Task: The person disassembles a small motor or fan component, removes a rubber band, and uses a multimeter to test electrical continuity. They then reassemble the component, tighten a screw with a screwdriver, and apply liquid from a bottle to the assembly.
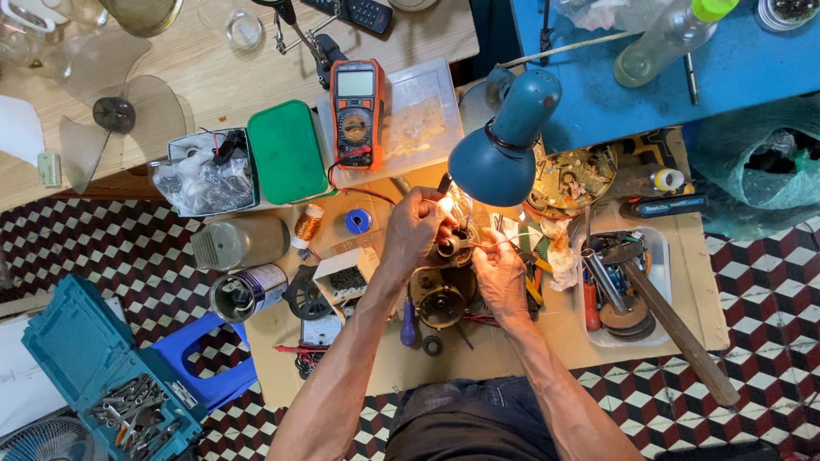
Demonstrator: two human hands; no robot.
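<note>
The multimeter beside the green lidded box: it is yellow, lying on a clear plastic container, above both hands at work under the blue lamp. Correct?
Not quite. The head view shows the multimeter is orange, not yellow. The rest holds: it lies on the clear plastic container beside the green lidded box, above the left hand and right hand under the blue lamp.

We list our own body as seen from above: two bare forearms, uncovered from the elbow down, no sleeves in view; left hand (416, 229) and right hand (500, 275) both bare, no gloves, no rings or watch that we can make out; lean, sinewy forearms with veins showing; at the near edge, dark blue-grey trousers of denim-like cloth, creased across our lap; nothing else of us shows
</note>
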